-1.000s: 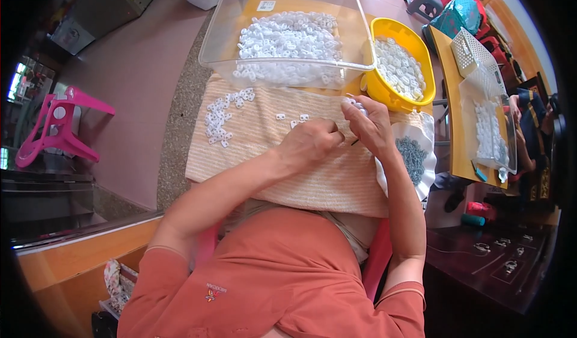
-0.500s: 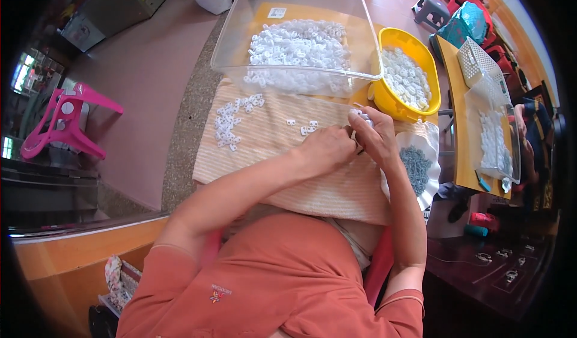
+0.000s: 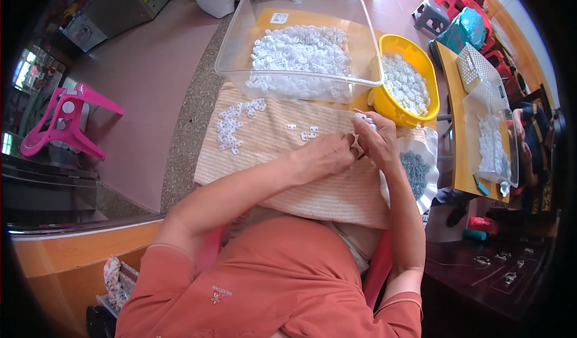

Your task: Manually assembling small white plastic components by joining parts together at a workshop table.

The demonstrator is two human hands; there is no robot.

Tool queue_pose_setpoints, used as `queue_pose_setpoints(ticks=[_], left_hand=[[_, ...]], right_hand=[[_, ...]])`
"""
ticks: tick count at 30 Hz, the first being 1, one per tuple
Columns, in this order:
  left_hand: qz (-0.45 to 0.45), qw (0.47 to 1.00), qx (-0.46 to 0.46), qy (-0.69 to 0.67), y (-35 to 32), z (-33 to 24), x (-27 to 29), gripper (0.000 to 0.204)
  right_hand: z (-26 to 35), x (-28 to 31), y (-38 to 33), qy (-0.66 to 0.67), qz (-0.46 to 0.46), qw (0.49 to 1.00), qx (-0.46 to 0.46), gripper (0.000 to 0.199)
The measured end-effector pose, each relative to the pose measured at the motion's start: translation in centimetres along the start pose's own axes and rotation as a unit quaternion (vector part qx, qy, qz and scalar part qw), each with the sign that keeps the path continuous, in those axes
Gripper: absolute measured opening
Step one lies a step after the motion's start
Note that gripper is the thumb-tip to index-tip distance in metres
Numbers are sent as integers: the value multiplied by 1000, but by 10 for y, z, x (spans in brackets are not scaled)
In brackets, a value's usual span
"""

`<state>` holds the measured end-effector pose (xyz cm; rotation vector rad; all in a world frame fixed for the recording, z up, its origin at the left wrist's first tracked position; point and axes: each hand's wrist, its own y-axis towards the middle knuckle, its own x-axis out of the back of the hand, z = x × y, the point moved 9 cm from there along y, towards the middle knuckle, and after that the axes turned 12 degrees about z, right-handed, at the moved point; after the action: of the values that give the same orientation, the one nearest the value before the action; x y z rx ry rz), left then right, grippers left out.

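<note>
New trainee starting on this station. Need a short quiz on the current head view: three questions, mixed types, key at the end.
1. What colour are the small heaped parts in the white wavy-rimmed dish?
A) yellow
B) grey
C) pink

2. True or false: the clear rectangular plastic bin stands to the left of the yellow oval plastic tub.

3. Which of the person's two grips has small white plastic pieces between thumb and fingers?

Key
1. B
2. True
3. The right grip
</note>
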<state>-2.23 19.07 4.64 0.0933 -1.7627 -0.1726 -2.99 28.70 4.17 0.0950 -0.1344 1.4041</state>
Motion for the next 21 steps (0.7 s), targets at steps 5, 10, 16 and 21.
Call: queue_pose_setpoints(ticks=[5, 10, 16, 21], left_hand=[[3, 1000, 20, 5, -5, 2, 2, 13], [-40, 998, 28, 37, -23, 16, 10, 9], [-29, 979, 48, 194, -62, 37, 23, 5], [-8, 970, 121, 210, -97, 64, 37, 4]], right_hand=[[0, 0, 0, -2, -1, 1000, 6, 24], [-5, 5, 0, 5, -6, 1000, -8, 25], [-3, 5, 0, 13, -8, 1000, -5, 26], [-3, 5, 0, 13, -3, 1000, 13, 27]])
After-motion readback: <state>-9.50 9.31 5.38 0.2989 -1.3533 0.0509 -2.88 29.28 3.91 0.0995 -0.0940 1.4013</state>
